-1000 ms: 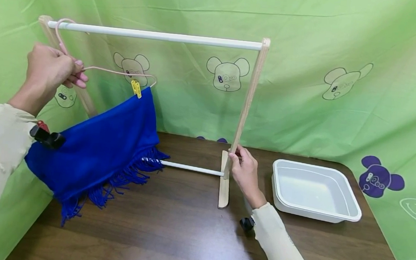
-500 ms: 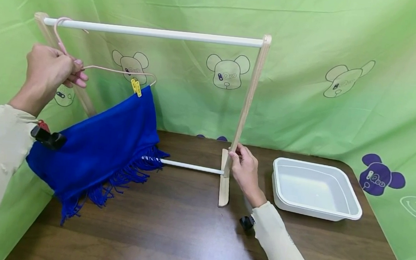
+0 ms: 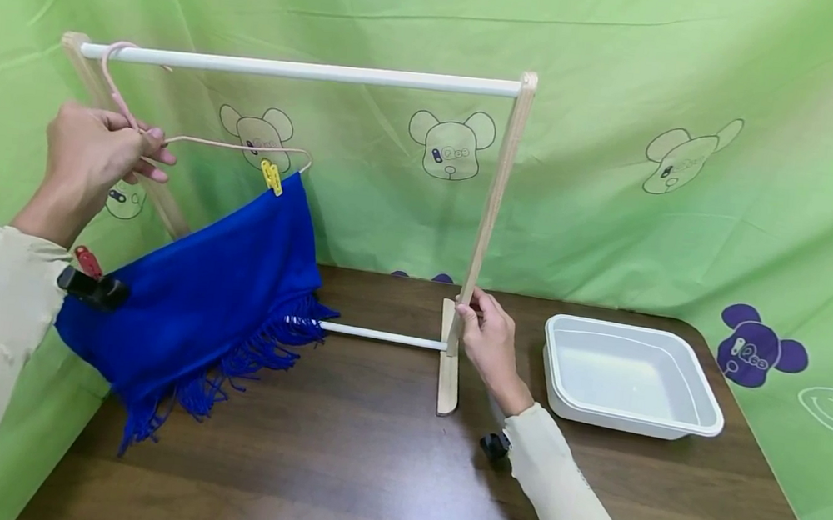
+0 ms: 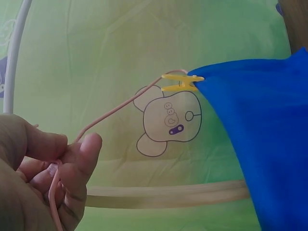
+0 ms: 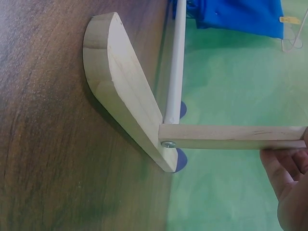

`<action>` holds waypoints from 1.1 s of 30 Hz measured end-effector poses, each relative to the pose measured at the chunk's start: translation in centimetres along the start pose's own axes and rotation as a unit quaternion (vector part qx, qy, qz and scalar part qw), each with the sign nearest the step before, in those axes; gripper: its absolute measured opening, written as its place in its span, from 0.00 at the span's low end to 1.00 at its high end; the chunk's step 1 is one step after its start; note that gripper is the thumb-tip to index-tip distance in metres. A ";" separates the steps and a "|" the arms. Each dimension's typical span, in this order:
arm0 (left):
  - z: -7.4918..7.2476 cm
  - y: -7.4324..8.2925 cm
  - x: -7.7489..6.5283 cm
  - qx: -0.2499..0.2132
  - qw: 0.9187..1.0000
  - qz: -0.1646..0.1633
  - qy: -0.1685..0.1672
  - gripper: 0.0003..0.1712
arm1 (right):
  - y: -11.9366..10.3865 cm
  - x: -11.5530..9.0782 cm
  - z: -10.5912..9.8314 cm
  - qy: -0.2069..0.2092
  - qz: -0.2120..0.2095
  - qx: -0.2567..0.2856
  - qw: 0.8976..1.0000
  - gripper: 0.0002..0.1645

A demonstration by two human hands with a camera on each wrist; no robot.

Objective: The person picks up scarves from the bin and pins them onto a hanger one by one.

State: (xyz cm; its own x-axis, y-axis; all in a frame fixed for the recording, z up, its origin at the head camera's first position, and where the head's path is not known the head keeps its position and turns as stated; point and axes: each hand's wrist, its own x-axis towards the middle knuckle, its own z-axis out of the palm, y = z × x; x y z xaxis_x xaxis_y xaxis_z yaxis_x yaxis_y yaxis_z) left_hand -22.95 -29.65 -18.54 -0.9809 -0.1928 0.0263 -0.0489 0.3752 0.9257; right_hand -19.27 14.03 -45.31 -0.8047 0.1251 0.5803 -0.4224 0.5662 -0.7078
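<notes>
My left hand (image 3: 96, 150) pinches a pink wire clothes hanger (image 3: 232, 144) just below its hook, and the hook loops over the white top bar (image 3: 299, 70) of a wooden rack near its left end. From the hanger droops a blue fringed scarf (image 3: 203, 290), tilted lower on the left. A yellow clothespin (image 4: 183, 83) clips its upper right corner; a red clothespin (image 3: 88, 262) shows at the left, partly behind the wrist camera. My right hand (image 3: 490, 338) grips the rack's right wooden post (image 5: 231, 136) low down, a little above its foot (image 5: 130, 91).
A white plastic tub (image 3: 631, 381) stands at the right on the brown wooden table (image 3: 336, 470). The rack's lower white bar (image 3: 379, 336) runs behind the scarf's fringe. Green printed cloth (image 3: 614, 245) hangs close behind the rack and at both sides.
The left hand has lowered very slightly and its fingers have loosened a little at the hanger's neck. The rack's left end has shifted slightly left in view. The right hand stays on the post.
</notes>
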 end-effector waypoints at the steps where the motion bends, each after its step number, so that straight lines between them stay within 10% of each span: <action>1: 0.0 -0.1 0.0 0.007 1.000 0.003 0.001 0.03 | 0.0 0.0 0.0 0.000 0.002 0.000 1.000 0.18; 7: -0.6 -0.3 -0.7 0.106 0.993 0.037 0.034 0.08 | 0.3 -0.1 0.3 -0.005 0.012 -0.001 1.000 0.18; 14: -1.1 0.4 -2.2 0.237 0.951 0.074 0.183 0.22 | 0.7 0.2 0.8 0.001 -0.002 0.000 1.000 0.17; 24: 1.8 -0.5 -4.4 0.174 0.950 0.150 0.211 0.16 | 1.4 0.4 0.6 -0.006 0.006 -0.011 1.000 0.17; 33: 9.5 -3.9 -7.3 0.108 0.917 0.332 0.195 0.11 | 0.8 0.5 -0.2 -0.028 0.009 -0.059 0.998 0.13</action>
